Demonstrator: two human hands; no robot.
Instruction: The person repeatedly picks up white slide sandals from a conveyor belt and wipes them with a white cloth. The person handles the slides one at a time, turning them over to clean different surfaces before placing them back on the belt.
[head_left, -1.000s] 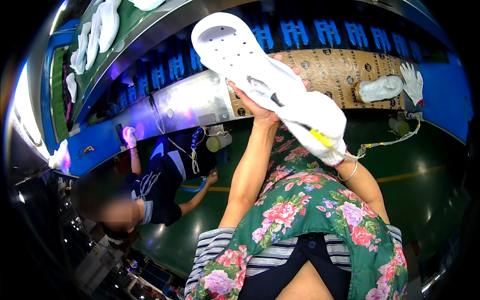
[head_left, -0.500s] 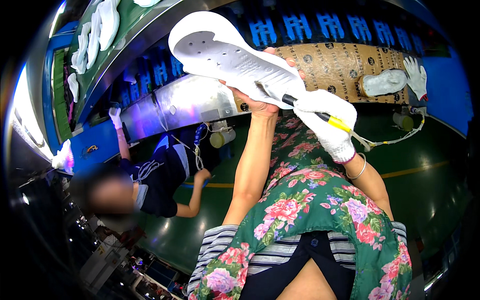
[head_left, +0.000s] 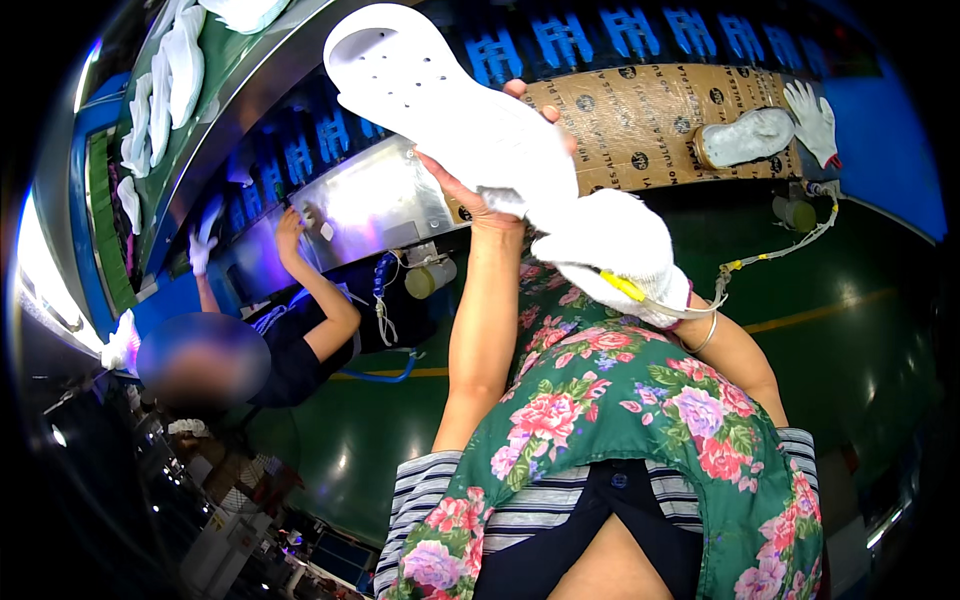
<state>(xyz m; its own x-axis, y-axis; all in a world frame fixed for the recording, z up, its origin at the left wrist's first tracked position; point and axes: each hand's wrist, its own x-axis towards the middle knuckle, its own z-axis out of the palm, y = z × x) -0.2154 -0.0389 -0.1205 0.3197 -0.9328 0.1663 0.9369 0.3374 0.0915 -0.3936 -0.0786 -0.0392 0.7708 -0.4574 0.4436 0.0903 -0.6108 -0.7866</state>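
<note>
While my bare left hand closes its grip under the white perforated foam shoe sole, palm up and fingertips curling over its far edge, the sole stands raised in front of me, its rounded toe end pointing up and to the left and its holed face turned toward me. My right hand, in a white knitted glove, is pressed against the sole's lower end, its grip folded shut round a thin yellow-handled tool that pokes out beneath the glove; a pale cord runs from that tool off to the right. Below my arms hangs my green apron with pink flowers, over a striped top. Beyond the sole lies the bench, covered with a brown printed cardboard sheet, and on it rest another white shoe sole and, just beside that, a spare white glove. Behind the bench runs a blue panel with light markings. To my left a co-worker in a dark top reaches one bare arm and one gloved hand up to a shiny metal housing. Farther up on the left, a green conveyor belt carries a row of white soles. The floor beneath is green with a yellow line.
</note>
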